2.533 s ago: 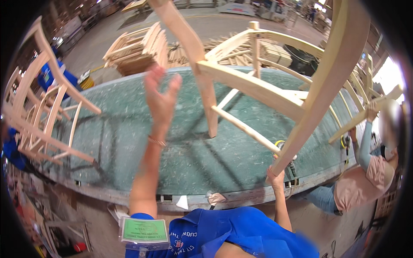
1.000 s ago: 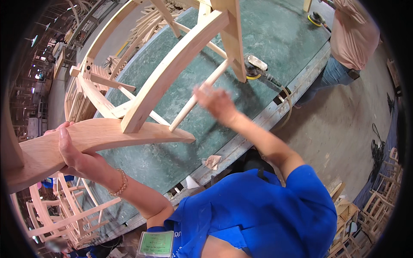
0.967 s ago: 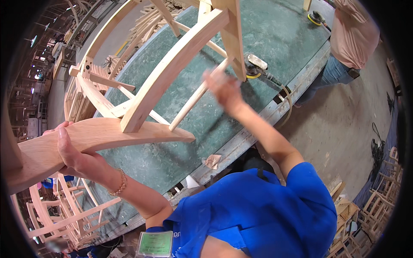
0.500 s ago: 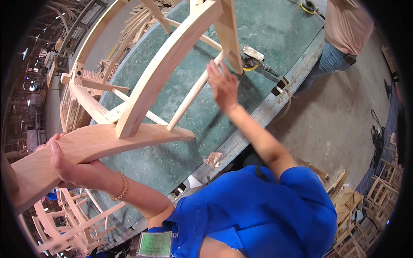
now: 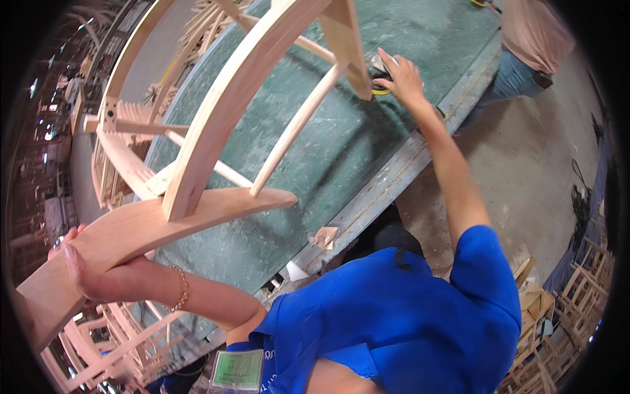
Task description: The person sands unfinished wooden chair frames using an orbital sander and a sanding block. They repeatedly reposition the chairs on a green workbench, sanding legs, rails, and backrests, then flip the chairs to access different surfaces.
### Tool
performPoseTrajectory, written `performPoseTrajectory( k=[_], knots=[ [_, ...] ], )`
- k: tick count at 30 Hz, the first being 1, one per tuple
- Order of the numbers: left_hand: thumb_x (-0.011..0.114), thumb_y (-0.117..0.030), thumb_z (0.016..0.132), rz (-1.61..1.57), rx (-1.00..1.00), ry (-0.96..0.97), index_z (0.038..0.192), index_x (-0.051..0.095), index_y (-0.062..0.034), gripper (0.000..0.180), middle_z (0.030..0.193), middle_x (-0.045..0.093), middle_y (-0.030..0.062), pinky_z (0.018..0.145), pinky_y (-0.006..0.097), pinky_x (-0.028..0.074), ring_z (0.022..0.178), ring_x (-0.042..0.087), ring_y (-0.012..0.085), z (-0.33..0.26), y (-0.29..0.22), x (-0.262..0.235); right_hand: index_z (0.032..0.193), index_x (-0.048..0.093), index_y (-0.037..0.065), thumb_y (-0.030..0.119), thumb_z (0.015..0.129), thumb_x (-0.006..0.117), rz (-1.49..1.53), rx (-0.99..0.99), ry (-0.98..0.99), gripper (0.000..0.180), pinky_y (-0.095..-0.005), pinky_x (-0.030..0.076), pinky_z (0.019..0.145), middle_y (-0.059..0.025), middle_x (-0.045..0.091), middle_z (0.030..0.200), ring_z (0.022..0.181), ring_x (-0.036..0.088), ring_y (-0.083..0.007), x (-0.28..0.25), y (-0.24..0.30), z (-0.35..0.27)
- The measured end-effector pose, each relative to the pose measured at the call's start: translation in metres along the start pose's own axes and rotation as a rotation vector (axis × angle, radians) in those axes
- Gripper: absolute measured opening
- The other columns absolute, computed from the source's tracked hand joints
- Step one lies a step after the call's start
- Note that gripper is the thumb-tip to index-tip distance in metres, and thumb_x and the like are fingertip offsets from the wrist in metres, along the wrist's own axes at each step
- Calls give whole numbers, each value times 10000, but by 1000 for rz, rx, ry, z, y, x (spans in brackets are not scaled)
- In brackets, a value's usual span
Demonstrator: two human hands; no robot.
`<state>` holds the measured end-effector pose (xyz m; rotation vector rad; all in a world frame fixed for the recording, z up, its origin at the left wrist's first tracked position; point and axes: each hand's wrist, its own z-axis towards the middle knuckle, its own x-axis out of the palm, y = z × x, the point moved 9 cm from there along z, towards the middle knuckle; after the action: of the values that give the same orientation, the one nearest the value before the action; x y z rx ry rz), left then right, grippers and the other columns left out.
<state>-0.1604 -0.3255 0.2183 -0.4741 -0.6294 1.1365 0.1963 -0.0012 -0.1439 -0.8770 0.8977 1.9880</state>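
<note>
A pale, unfinished wooden chair frame [image 5: 226, 108] with broad curved members and round rungs stands tilted over the green-topped table [image 5: 315, 151]. Around its wide curved lower piece, at the left, my left hand [image 5: 98, 272] is closed, thumb on the near side and fingertips showing beyond. My right hand [image 5: 403, 79] is over a disc sander [image 5: 378, 65] on the table, just right of the frame's far leg. Its thumb and fingers are spread about the sander's top and hide much of it. Whether the palm presses on it I cannot tell.
A second sander [image 5: 479, 2] lies at the table's far end, by a person [image 5: 535, 39] in a light top and jeans. Crumpled brown paper [image 5: 325, 237] rests on the near edge. More wooden frames [image 5: 121, 341] stand at the lower left and others [image 5: 567, 315] at the lower right.
My right hand has left the frame's round rung and moved right to the sander. The frame has shifted slightly left in view, with my left hand still gripping it.
</note>
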Motion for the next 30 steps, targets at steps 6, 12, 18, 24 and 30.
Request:
performPoseTrajectory(
  k=[6, 12, 18, 24, 30],
  knots=[
    [612, -249, 733, 41, 33, 24, 1041, 518, 19, 418, 876, 584, 134, 715, 333, 497, 823, 585, 222, 4, -4, 2, 1388, 362, 256, 331, 750, 737, 76, 58, 565, 744, -477, 476, 851, -184, 537, 1138, 1052, 565, -380, 68, -24, 26],
    [614, -237, 738, 37, 79, 42, 1009, 532, 22, 384, 864, 585, 139, 692, 340, 518, 813, 601, 225, 3, -5, 7, 1356, 386, 184, 244, 738, 703, 140, 272, 406, 697, -472, 474, 876, -210, 523, 1175, 1048, 550, -420, 37, -36, -2],
    [611, -250, 735, 51, 111, -9, 966, 535, 8, 356, 844, 585, 138, 669, 344, 517, 784, 598, 223, -3, -11, -4, 1408, 437, 116, 179, 715, 715, 1081, 455, 392, 750, -357, 416, 1008, -129, 541, 1314, 1174, 545, -238, -26, 37, -120],
    [591, -277, 768, 77, 63, 53, 899, 593, 4, 311, 875, 603, 135, 703, 348, 528, 816, 608, 211, -2, -8, 2, 1404, 448, 71, 198, 709, 721, 1794, 286, 609, 757, -322, 386, 1032, -101, 553, 1297, 1180, 527, -198, -59, 230, -106],
    [552, -292, 798, 118, 58, 88, 893, 625, 20, 335, 893, 613, 130, 742, 362, 542, 852, 621, 217, -10, -11, 8, 1408, 461, 149, 85, 747, 691, 2013, 347, 567, 703, -283, 435, 956, -54, 614, 1139, 1012, 558, -131, -39, 303, -60]
  ],
)
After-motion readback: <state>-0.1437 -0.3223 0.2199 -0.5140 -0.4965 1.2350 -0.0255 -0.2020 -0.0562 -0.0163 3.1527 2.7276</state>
